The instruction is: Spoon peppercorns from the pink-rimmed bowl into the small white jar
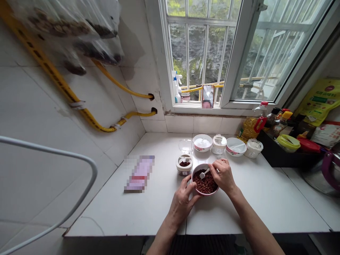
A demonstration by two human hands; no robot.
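A white bowl [205, 193] filled with dark red-brown dried bits, perhaps peppercorns [205, 184], stands near the counter's front. My left hand [183, 196] grips its left side, thumb at the rim and fingers round the outside. Over the bowl's right side, my right hand [222, 175] pinches the handle of a small white spoon [204, 174], whose head rests on the dried bits. Just behind and left of the bowl is a clear seasoning jar [184, 166] with a pale rim, and similar dark red bits show inside it.
Behind stand a bowl of white powder [202, 143], a second bowl with a spoon [236, 147], and two lidded jars [219, 144]. A blurred purple packet [139, 173] lies left. Oil and sauce bottles [253, 122] and a black box [281, 154] fill the right; a phone [207, 96] leans at the window.
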